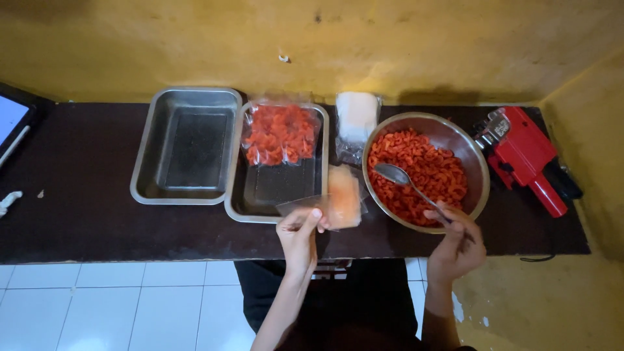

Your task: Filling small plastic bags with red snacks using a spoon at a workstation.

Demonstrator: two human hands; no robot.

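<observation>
Centrally, a small clear plastic bag [338, 200], blurred and showing an orange tint, was held by the left hand [300, 233], fingers pinched shut on its near edge. The bag sat above the front of the surface [84, 195], between the right tray and the bowl; how much it held could not be told through the blur. The right hand [455, 244] gripped the handle of a metal spoon [406, 182], fingers closed around it, with the spoon's head resting over the red-orange curled snack pieces [422, 172] in a round steel bowl [478, 166]. The spoon head looked empty or nearly so.

Progress, judged: one filled clear packet [281, 133] of the same pieces already lay in the right steel tray [237, 201]. The left steel tray [146, 175] held nothing visible. The bowl remained well filled, so most of the stock appeared unpacked.

Behind the held bag, a stack of clear empty bags [356, 120] lay against the yellow wall. A red hand-held tool [526, 156] rested at the right end of the surface, just beside the bowl.
</observation>
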